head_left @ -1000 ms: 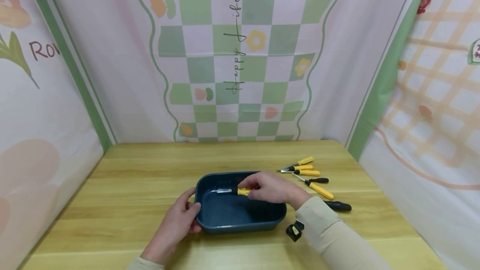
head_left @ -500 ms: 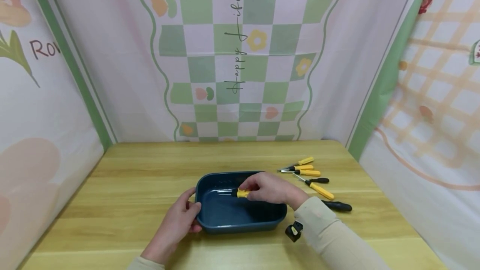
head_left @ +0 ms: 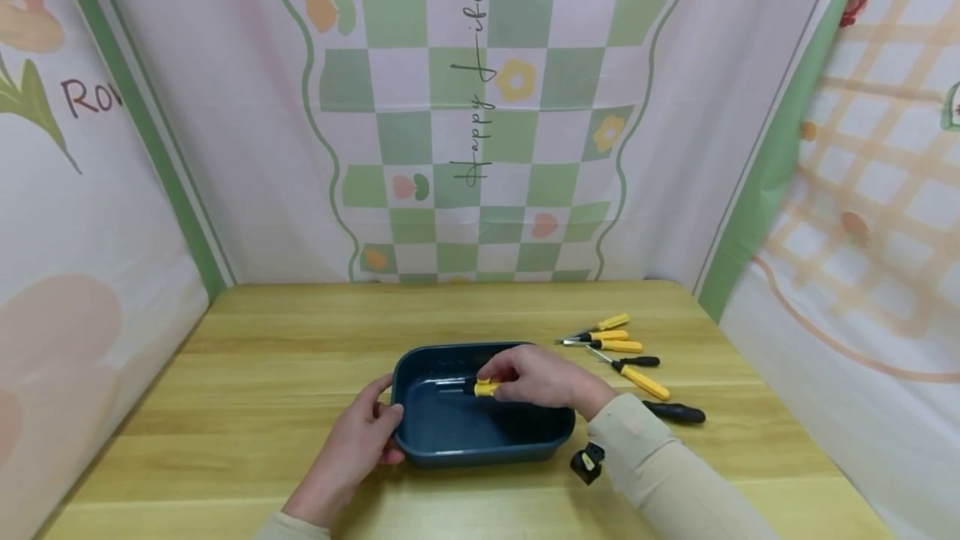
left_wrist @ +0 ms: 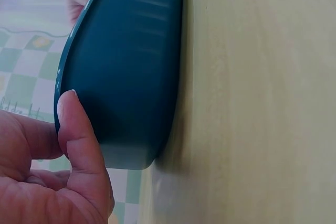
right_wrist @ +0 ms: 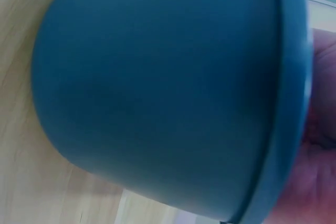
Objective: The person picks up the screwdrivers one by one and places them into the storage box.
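A dark blue rectangular dish (head_left: 480,460) stands on the wooden table in the head view. My left hand (head_left: 362,440) grips its left end, pinching the rim between thumb and fingers; the left wrist view shows a digit against the outer wall. Over the dish's right half, my right hand (head_left: 536,375) pinches a yellow-and-black screwdriver (head_left: 486,388) by its handle. Its thin shaft points left, low inside the dish; whether it touches the bottom I cannot tell. My fingers hide the handle's rear. In the right wrist view, the dish wall (right_wrist: 157,93) covers most of the work.
Several yellow-handled screwdrivers (head_left: 619,347) lie at the right on the table (head_left: 285,340). A thin black-handled tool (head_left: 641,361) lies among them. Nearer my right forearm is a thicker black handle (head_left: 678,412), partly hidden by the sleeve. A patterned cloth (head_left: 480,132) hangs behind the table.
The screwdriver in my right hand has dipped very slightly inside the dish. Both hands and the dish otherwise stay in place.
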Available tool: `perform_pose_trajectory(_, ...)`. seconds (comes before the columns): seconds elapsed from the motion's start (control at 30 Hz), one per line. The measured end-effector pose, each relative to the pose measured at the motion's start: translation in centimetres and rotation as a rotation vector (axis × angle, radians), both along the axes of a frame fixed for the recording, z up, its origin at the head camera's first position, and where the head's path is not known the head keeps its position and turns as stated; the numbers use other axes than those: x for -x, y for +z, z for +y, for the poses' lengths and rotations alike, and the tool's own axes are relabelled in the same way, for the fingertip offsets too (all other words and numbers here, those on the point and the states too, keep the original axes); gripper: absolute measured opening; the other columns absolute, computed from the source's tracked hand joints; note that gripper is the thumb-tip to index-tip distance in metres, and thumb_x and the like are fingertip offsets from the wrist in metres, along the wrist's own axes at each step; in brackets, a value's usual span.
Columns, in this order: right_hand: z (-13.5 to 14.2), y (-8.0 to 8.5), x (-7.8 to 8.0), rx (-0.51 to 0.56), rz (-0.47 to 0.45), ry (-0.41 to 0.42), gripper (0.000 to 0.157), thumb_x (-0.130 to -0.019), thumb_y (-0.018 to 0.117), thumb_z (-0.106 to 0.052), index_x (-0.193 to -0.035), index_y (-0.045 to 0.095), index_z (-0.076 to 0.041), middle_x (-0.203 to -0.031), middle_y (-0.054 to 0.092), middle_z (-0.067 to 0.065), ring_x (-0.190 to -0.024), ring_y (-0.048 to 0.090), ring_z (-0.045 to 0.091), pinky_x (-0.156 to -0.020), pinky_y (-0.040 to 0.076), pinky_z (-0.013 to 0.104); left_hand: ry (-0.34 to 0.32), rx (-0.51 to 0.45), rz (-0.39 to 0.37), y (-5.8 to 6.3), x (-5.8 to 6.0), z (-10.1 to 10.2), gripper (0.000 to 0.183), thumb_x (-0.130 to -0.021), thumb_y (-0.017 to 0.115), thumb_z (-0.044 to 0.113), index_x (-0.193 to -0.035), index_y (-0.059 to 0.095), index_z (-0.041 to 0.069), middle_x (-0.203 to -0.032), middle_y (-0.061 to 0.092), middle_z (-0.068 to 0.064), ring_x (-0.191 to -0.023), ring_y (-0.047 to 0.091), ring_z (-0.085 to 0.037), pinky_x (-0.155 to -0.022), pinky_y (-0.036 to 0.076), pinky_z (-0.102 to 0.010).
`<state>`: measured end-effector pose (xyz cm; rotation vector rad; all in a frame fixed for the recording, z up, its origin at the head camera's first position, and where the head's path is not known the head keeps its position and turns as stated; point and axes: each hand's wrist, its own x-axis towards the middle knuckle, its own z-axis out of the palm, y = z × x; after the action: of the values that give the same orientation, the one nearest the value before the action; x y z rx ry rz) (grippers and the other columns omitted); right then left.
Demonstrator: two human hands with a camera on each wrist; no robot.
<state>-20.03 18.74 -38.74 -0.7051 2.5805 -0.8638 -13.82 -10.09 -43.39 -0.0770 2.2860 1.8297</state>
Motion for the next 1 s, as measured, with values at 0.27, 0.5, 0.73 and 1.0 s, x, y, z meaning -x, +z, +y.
perform_pose_trajectory(0.27,-0.10,-0.29,0.14,-0.009,0.033,0.006,0.029,-0.100,0.069,-0.012,-0.128,0.072,-0.012,-0.114,0.073,-0.002,-0.091,0.063,0.012,-0.087,0.058,0.035,-0.004,-0.006,0.011,0.05,0.00,-0.08,0.053,-0.110,0.052,0.018,-0.160,0.038,0.012,-0.109,0.054,-0.015,-0.074,0.060,-0.023,-0.063,0.061,-0.034)
perform_pose_trajectory(0.5,-0.31,-0.53,0.10,-0.023,0.073,-0.001,0.029,-0.099,0.069,-0.009,-0.127,0.072,-0.008,-0.114,0.074,0.003,-0.089,0.063,0.012,-0.084,0.059,0.037,-0.007,-0.006,0.003,0.03,0.04,-0.15,0.053,-0.110,0.052,0.018,-0.160,0.037,0.012,-0.111,0.053,-0.015,-0.075,0.060,-0.023,-0.064,0.061,-0.034)
perform_pose_trajectory(0.73,-0.35,-0.64,0.14,-0.041,0.084,-0.016,0.030,-0.098,0.069,-0.008,-0.128,0.072,-0.009,-0.117,0.074,0.004,-0.095,0.064,0.013,-0.091,0.059,0.043,-0.007,-0.009,-0.006,0.07,0.05,-0.14,0.053,-0.110,0.052,0.018,-0.160,0.037,0.013,-0.112,0.053,-0.016,-0.076,0.061,-0.024,-0.065,0.061,-0.034)
perform_pose_trajectory(1.0,-0.26,-0.92,0.41,-0.043,0.087,-0.021,0.030,-0.099,0.068,-0.006,-0.128,0.071,-0.009,-0.121,0.073,0.005,-0.098,0.065,0.013,-0.092,0.059,0.044,-0.012,-0.001,-0.002,0.08,0.02,0.02,0.053,-0.110,0.051,0.018,-0.160,0.037,0.013,-0.113,0.053,-0.017,-0.076,0.061,-0.024,-0.065,0.062,-0.034)
